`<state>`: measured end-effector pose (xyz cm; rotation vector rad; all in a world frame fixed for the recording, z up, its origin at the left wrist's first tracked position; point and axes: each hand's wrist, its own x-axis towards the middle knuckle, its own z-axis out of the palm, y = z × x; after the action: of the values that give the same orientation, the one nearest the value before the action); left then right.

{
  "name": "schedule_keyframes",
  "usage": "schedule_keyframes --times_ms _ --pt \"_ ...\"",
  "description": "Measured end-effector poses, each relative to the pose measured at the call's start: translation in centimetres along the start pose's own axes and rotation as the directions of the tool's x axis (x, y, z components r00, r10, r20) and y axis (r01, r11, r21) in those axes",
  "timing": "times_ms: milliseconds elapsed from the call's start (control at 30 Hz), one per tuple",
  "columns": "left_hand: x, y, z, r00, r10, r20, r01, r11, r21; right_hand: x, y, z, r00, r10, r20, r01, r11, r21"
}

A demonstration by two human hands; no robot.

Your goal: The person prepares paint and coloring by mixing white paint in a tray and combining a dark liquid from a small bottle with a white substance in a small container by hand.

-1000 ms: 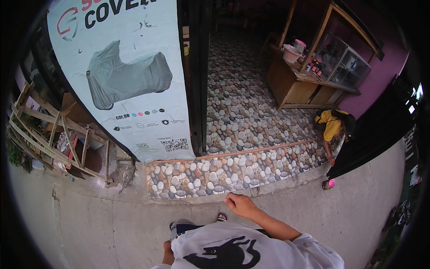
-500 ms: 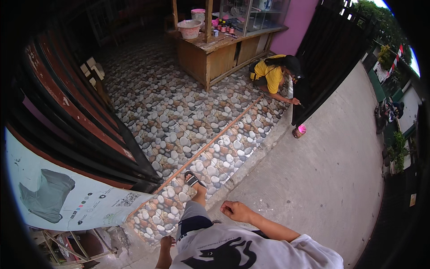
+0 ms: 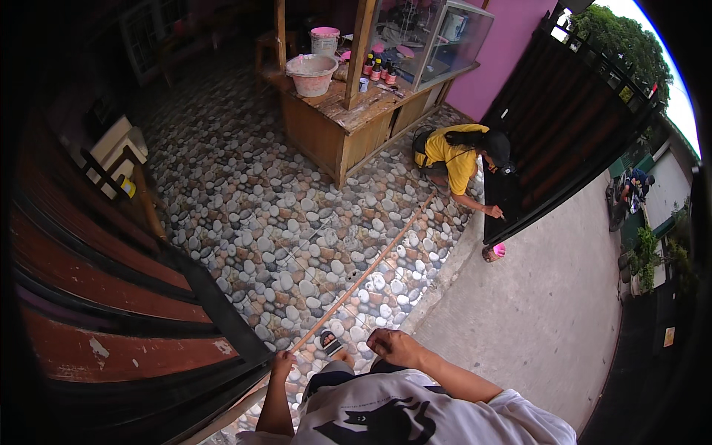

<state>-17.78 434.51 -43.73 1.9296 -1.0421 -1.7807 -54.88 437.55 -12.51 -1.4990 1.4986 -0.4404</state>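
My right hand [image 3: 394, 348] is in front of my body at the lower middle, its fingers curled in; what they hold, if anything, is hidden. Lower and to the left, my left hand [image 3: 283, 363] hangs beside the near end of a black and rust-brown gate panel [image 3: 141, 356]. Its fingers are too small and foreshortened to read, and I cannot tell whether it touches the panel. Below me, a sandalled foot [image 3: 331, 343] steps on the pebble-patterned floor [image 3: 297, 245], next to a thin brown strip [image 3: 363, 278] crossing it.
A person in a yellow shirt [image 3: 452, 152] crouches at a black gate [image 3: 549, 133], one hand near its lower edge. A small pink-rimmed can [image 3: 494, 252] stands beside it. Ahead is a wooden counter [image 3: 315, 141] with a basin [image 3: 311, 74], a bucket [image 3: 325, 41] and several small bottles [image 3: 380, 70]. Concrete [image 3: 534, 311] lies right.
I have moved forward onto the pebble floor; the counter and gate look nearer. The printed banner at lower left has left view. My left hand has come up beside the left gate panel.
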Motion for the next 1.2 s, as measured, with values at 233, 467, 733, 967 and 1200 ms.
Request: schedule_keyframes --times_ms 233,467,733,967,1200 --pt "6.2 8.2 -6.5 0.996 0.005 -0.093 -0.013 0.997 -0.081 10.5 -1.0 -3.7 0.998 -0.009 0.070 0.007 1.000 0.031" --pt "6.4 3.5 -9.4 0.897 -0.431 -0.104 0.411 0.896 -0.170 25.0 -2.7 -7.2 0.949 0.090 0.301 -0.052 0.990 -0.131" --pt "9.9 17.8 -9.6 0.906 -0.408 -0.115 0.399 0.913 -0.087 40.5 -10.9 -17.3 0.951 -0.248 0.186 0.253 0.967 -0.007" --pt "19.5 28.0 -16.5 0.980 -0.073 -0.187 0.033 0.977 -0.210 49.1 -12.7 -20.7 0.936 -0.315 0.154 0.321 0.947 -0.018" --pt "27.6 34.2 -20.0 0.975 -0.179 -0.132 0.150 0.967 -0.206 55.7 -14.4 -21.1 0.946 -0.300 0.127 0.309 0.950 -0.056"
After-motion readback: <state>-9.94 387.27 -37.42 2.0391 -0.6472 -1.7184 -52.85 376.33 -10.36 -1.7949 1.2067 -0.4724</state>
